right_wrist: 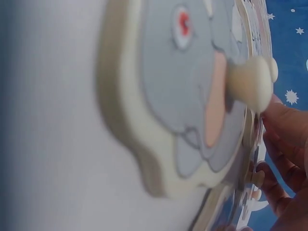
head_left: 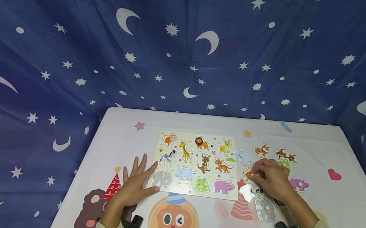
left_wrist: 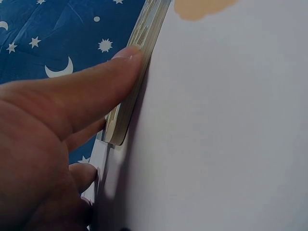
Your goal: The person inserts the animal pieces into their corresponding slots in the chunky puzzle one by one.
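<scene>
A wooden animal puzzle board (head_left: 187, 190) lies on the table, printed with a giraffe, lion, zebra and other animals. My left hand (head_left: 135, 185) is at its lower left corner, fingers spread. In the left wrist view the thumb (left_wrist: 103, 89) presses the board's edge. To the right of the board, my right hand (head_left: 272, 178) pinches an orange monkey puzzle piece (head_left: 248, 174) low over the loose pieces. A grey elephant piece (head_left: 264, 209) with a round knob (right_wrist: 252, 84) lies just below that hand. The monkey piece's knob is hidden by the fingers.
Around the right hand lie a blue rhino piece (head_left: 241, 156), a tiger piece (head_left: 262, 149), a kangaroo piece (head_left: 286, 155), a green frog piece (head_left: 284, 164) and a purple hippo piece (head_left: 298, 184). A starry blue curtain (head_left: 176, 53) hangs behind the white table (head_left: 318, 144).
</scene>
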`<act>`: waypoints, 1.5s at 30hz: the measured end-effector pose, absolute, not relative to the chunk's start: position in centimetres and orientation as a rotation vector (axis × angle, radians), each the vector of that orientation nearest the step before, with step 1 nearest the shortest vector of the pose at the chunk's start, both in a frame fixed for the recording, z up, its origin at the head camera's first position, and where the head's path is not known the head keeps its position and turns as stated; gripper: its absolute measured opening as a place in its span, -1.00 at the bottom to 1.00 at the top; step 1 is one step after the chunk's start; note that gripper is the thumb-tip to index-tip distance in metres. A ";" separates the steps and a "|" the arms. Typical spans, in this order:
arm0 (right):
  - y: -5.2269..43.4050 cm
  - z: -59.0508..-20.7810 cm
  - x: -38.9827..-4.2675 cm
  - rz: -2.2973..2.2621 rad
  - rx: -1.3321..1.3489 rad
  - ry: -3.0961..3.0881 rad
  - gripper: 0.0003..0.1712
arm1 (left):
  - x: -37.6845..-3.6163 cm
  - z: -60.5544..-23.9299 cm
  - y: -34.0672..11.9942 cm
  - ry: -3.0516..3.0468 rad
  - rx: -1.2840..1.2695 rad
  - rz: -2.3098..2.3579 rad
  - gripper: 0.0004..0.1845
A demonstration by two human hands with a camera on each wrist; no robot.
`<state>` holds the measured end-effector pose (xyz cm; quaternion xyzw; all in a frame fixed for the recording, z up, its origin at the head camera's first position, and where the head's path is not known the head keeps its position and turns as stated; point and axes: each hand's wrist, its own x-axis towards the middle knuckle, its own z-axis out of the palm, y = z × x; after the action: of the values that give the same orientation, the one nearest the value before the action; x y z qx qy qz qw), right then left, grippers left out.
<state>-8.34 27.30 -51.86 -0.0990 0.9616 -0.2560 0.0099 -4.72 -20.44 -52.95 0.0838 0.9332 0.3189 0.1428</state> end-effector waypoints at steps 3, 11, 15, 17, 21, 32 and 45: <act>27.4 -51.6 -8.3 -0.787 -0.307 2.997 -0.84 | -4.7 -52.9 -20.4 2.693 0.245 0.919 -0.05; 27.6 -51.2 -8.4 -0.758 -0.342 2.991 -0.89 | -4.6 -53.0 -20.6 2.692 0.239 0.917 -0.05; 27.8 -51.2 -8.3 -0.777 -0.347 2.986 -0.87 | -4.6 -53.0 -20.7 2.686 0.229 0.908 -0.04; 27.9 -51.3 -8.2 -0.783 -0.339 2.993 -0.88 | -4.5 -53.0 -20.7 2.686 0.232 0.911 -0.04; 28.1 -51.5 -8.1 -0.805 -0.334 3.030 -0.83 | -4.5 -52.9 -20.6 2.691 0.234 0.910 -0.04; 28.1 -52.4 -8.1 -0.803 -0.410 3.132 -0.81 | -4.4 -52.9 -20.5 2.698 0.246 0.935 -0.05; 27.8 -51.4 -8.3 -0.810 -0.499 3.146 -0.81 | -4.6 -52.9 -20.4 2.713 0.257 0.942 -0.07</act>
<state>-8.27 27.83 -51.37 -0.1514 0.9547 -0.2459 -0.0723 -4.56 -20.40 -52.91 0.0884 0.9331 0.3239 0.1289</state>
